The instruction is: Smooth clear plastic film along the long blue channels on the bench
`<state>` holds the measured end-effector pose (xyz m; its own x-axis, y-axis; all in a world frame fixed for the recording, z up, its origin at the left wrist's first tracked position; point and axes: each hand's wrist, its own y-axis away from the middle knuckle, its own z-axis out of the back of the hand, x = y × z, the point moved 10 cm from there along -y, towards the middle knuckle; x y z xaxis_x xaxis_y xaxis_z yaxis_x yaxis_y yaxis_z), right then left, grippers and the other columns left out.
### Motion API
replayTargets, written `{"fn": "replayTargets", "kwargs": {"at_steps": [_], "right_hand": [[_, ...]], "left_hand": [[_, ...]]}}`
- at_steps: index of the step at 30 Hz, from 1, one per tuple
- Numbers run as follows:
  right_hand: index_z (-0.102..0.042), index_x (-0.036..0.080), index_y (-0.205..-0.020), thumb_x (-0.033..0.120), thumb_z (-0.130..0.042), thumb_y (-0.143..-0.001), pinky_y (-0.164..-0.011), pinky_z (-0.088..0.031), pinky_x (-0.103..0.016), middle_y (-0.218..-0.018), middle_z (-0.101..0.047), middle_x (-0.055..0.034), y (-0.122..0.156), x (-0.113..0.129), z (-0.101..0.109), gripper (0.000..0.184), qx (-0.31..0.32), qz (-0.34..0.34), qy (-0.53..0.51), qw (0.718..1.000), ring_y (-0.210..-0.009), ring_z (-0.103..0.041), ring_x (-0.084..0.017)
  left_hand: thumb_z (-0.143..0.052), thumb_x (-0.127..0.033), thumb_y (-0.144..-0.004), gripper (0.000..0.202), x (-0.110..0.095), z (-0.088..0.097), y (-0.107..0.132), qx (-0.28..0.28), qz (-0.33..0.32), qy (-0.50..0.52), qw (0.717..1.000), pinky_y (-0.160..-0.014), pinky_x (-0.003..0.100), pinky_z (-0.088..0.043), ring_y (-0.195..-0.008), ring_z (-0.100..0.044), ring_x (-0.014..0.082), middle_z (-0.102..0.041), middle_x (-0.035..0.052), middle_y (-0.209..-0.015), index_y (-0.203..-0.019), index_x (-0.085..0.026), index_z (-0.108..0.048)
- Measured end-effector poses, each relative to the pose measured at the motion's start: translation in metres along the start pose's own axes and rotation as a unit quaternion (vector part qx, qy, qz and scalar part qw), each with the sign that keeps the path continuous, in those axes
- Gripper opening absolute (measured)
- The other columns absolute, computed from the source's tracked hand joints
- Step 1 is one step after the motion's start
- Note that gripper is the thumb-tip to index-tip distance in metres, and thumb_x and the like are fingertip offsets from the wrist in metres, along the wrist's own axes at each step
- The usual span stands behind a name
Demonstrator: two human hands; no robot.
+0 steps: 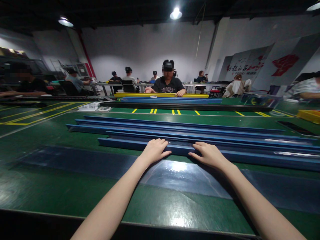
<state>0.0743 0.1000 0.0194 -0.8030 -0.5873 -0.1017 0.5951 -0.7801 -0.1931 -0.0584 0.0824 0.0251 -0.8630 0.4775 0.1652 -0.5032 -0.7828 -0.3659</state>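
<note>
My left hand and my right hand grip the nearest long blue channel. Their fingers reach over its front wall into the trough, while both thumbs press on the near face. A short stretch of that wall shows between the hands. Just behind lie several more blue channels, roughly parallel to it. In front, a long clear plastic strip lies flat under my forearms and reflects the light. Part of the strip is hidden by my arms.
Across the green table lie a black rail, more blue strips and a yellow rail, which a person opposite touches. A dark flat object and a yellow bin are at right. A white box is far left.
</note>
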Motion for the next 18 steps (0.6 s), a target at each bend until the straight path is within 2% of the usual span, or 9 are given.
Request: {"fn": "replayTargets", "kwargs": {"at_steps": [18], "right_hand": [[-0.057,0.018,-0.091,0.044,-0.035,-0.083,-0.068,-0.040,-0.027,-0.093,-0.062,-0.0087,0.0001,-0.0007,-0.0004,0.035,-0.006,0.000,0.002,1.000,-0.088,-0.057,-0.020]], "left_hand": [[-0.045,-0.045,-0.082,0.030,0.0007,-0.0005,0.0004,0.000,0.001,-0.003,1.000,-0.069,0.028,-0.040,-0.083,-0.055,0.0180,-0.060,0.0044,-0.086,-0.090,-0.017,-0.052]]}}
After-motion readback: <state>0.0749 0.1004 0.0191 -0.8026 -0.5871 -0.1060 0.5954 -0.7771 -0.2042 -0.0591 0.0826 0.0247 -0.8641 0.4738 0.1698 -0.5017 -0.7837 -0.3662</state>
